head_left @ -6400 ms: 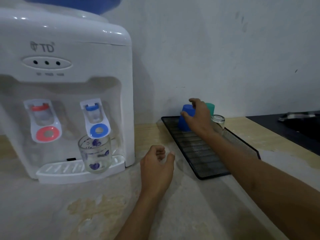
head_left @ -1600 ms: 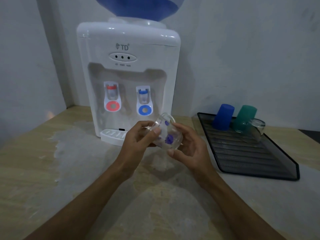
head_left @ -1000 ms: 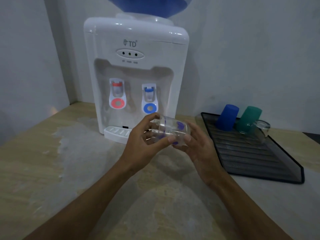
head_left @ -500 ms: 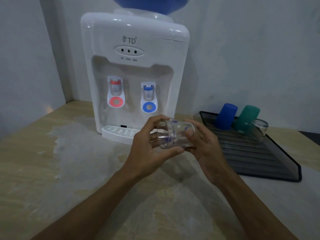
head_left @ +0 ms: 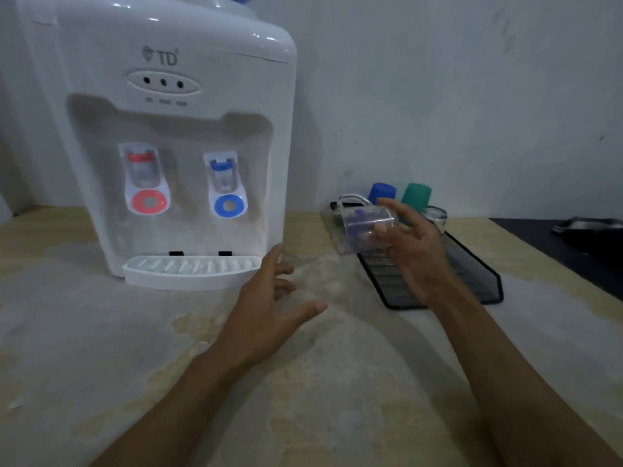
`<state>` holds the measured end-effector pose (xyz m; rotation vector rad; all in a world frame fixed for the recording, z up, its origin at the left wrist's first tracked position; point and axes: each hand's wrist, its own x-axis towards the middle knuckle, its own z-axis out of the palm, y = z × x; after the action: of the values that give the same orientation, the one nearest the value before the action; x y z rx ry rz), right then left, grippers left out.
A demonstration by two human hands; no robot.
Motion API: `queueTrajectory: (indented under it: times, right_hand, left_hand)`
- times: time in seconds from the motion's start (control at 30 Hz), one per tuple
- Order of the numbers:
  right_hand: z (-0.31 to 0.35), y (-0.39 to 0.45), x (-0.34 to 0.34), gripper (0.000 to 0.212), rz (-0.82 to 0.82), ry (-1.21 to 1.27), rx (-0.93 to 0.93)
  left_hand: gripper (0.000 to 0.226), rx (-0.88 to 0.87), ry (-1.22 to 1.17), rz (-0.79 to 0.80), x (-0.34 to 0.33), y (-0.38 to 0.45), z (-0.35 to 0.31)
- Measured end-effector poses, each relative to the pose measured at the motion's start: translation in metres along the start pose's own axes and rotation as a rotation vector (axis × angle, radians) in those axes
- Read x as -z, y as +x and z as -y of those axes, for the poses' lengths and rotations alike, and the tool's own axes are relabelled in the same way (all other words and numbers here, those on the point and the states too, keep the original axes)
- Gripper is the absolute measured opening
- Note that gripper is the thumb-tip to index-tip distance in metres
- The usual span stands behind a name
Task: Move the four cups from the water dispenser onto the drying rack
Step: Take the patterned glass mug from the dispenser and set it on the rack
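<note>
Now | right hand point(head_left: 416, 251) grips clear mug point(head_left: 362, 227) | left hand point(head_left: 269, 308) empty

Mottled beige countertop point(head_left: 101, 332), grey wall point(head_left: 472, 96), dark surface point(head_left: 556, 244) far right.

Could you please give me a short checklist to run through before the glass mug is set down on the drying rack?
1. Right hand holds the clear mug: ok.
2. Left hand clear of the mug, open: ok.
3. Mug turned fully mouth-down: not ok, it lies sideways.
4. Free mesh on the drying rack in front of the blue cup, green cup and small glass: ok.
5. Dispenser drip tray bare: ok.
</note>
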<state>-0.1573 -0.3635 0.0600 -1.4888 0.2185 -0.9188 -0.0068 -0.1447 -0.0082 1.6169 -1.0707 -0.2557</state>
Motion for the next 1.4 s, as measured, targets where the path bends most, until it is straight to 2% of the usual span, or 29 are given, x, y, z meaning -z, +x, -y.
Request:
queueTrajectory:
  times: [0.1,0.2,0.43,0.53,0.67,0.8,0.9,1.0,1.13,1.4]
  right_hand:
    - [0.006,0.009,0.019,0.051,-0.099,-0.13,0.023]
    - [0.017,0.019,0.035,0.056,-0.108,-0.341,0.0]
    - [0.029,0.072,0.068,0.066,0.123,-1.105,-0.119]
    - [0.023,0.091,0.072,0.065,0.254,-1.319,-0.117]
    - [0.015,0.105,0.072,0.065,0.329,-1.365,-0.176]
    - [0.005,0.11,0.071,0.062,0.321,-1.377,-0.165]
    - [-0.007,0.103,0.072,0.045,0.206,-1.233,-0.173]
    - [-0.021,0.093,0.066,0.045,0.067,-1.036,-0.151]
    - [-0.049,0.085,0.056,0.033,-0.072,-1.095,0.023]
    - [-0.066,0.083,0.053,0.027,-0.154,-1.135,0.119]
  left_hand:
    - [0.107,0.046,0.0,0.002,0.002,0.002,0.003]
    - [0.095,0.076,-0.014,-0.013,0.003,0.004,0.004]
    - [0.079,0.094,-0.02,-0.035,0.002,0.005,0.004]
    - [0.075,0.089,-0.01,-0.033,0.003,0.005,0.004]
    - [0.069,0.087,0.002,-0.043,0.002,0.004,0.004]
    - [0.064,0.088,0.009,-0.053,0.002,0.005,0.004]
    - [0.061,0.084,0.013,-0.052,0.002,0.006,0.005]
    - [0.058,0.08,0.019,-0.05,0.001,0.006,0.006]
    - [0.057,0.091,0.027,-0.047,0.001,0.007,0.007]
    - [0.053,0.107,0.025,-0.059,0.0,0.009,0.009]
